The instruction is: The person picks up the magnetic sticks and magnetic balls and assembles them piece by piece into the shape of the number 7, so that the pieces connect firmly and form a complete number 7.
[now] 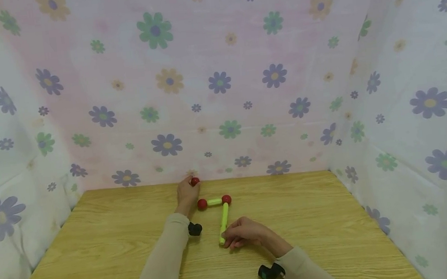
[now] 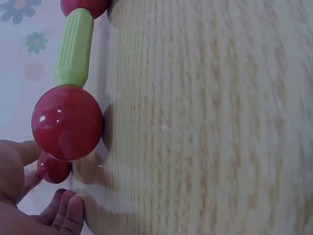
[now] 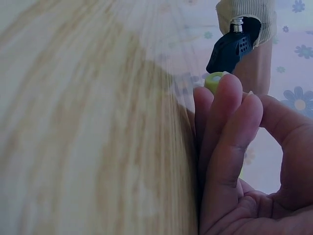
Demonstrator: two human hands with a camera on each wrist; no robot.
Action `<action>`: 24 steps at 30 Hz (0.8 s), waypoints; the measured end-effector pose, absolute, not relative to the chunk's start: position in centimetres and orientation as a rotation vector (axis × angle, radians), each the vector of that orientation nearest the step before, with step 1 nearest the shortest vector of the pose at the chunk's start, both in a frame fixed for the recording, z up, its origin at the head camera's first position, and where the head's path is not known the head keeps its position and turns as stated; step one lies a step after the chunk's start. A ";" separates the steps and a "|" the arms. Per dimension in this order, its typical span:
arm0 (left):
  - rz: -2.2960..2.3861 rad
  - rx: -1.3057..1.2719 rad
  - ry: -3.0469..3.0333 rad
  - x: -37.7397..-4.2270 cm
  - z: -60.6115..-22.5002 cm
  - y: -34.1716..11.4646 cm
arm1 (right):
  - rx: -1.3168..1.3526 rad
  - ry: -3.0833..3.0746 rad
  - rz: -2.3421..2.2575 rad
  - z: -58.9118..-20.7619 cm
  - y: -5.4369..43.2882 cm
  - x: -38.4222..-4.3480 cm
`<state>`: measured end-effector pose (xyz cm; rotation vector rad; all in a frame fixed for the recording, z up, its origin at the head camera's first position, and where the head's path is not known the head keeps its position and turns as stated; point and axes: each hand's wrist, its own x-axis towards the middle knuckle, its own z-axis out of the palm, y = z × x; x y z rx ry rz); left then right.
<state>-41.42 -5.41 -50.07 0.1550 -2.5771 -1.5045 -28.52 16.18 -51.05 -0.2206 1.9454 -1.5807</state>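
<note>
At the table's back edge my left hand (image 1: 187, 194) grips a loose red ball (image 1: 194, 181) between thumb and finger. The left wrist view shows that smaller-looking ball (image 2: 53, 169) just behind a larger-looking red ball (image 2: 67, 122). On the table lies a bent piece: a red ball (image 1: 202, 204), a short yellow-green rod (image 1: 214, 202), a corner red ball (image 1: 226, 199) and a long yellow-green rod (image 1: 225, 216) running toward me. My right hand (image 1: 249, 231) pinches the near end of this long rod; its end (image 3: 211, 81) peeks out past the fingertips in the right wrist view.
The wooden table (image 1: 318, 220) reaches back to a flowered cloth wall (image 1: 228, 102), with more flowered cloth on both sides. Each wrist wears a black camera, one at the left cuff (image 1: 194, 229) and one at the right (image 1: 271, 272).
</note>
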 end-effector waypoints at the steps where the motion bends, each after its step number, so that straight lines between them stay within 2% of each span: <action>1: -1.496 0.148 -2.575 -41.4 -50.1 -5.4 | -0.221 1.944 -1.581 -51.1 16.2 -28.5; 18: -1.484 0.119 -2.517 -41.1 -50.8 -5.3 | -0.214 1.933 -1.589 -51.2 16.2 -28.5; 24: -1.659 0.137 -2.463 -40.6 -50.9 -5.8 | -0.214 1.939 -1.587 -51.1 16.1 -28.5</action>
